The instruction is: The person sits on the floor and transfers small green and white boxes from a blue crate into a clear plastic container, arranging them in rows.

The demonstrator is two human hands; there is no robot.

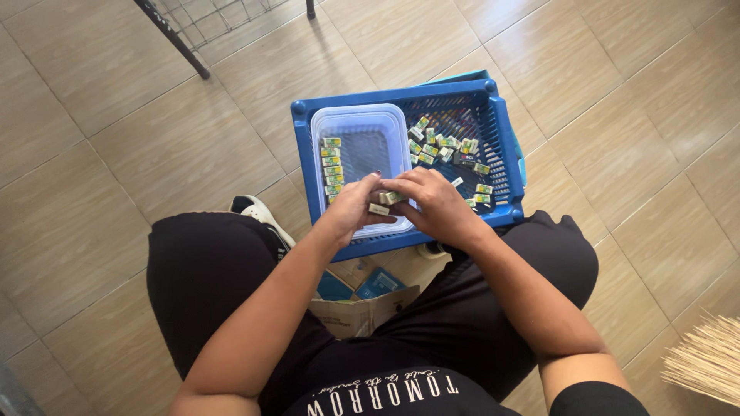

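Note:
A blue plastic basket (pixel 505 146) rests on the floor in front of my knees. Inside its left half sits a clear plastic container (pixel 362 123) with a row of small green-and-white boxes (pixel 331 166) lined along its left wall. Several more small boxes (pixel 443 146) lie loose in the basket's right half. My left hand (pixel 351 206) and my right hand (pixel 435 202) meet over the container's near edge, both pinching a few small boxes (pixel 385 202) between their fingertips.
A cardboard box (pixel 362 304) with blue packets sits between my legs. A shoe (pixel 258 212) shows left of the basket. A dark metal rack leg (pixel 173 38) stands at the top left. Broom bristles (pixel 705 358) enter at the lower right. The floor is beige tile.

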